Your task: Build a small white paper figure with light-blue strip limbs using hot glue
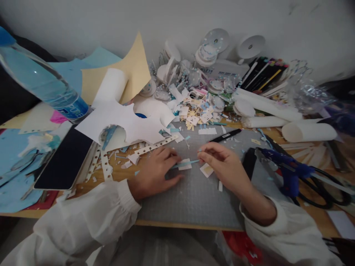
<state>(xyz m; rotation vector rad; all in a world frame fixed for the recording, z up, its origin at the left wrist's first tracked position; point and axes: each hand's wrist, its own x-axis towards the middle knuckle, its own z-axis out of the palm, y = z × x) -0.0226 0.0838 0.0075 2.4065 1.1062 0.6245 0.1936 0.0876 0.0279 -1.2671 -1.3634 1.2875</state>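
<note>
Both my hands rest on a grey cutting mat (194, 195) at the desk's front. My left hand (156, 168) lies on the mat with fingers curled, pinching the left end of a thin light-blue paper strip (191, 162). My right hand (222, 162) pinches the strip's right end between thumb and fingertips. A small white paper square (185, 164) lies under the strip between the hands. A small cream square (206, 170) sits just below my right fingers. A black pen (225, 136) lies just beyond my right hand.
A blue glue gun (288, 171) and black scissors (327, 192) lie right of the mat. A dark tablet (65, 159) and water bottle (47, 85) are at left. White cut paper (124, 122), a scrap pile (195, 111), rolled paper tubes (307, 131), tape reels and markers (263, 72) crowd the back.
</note>
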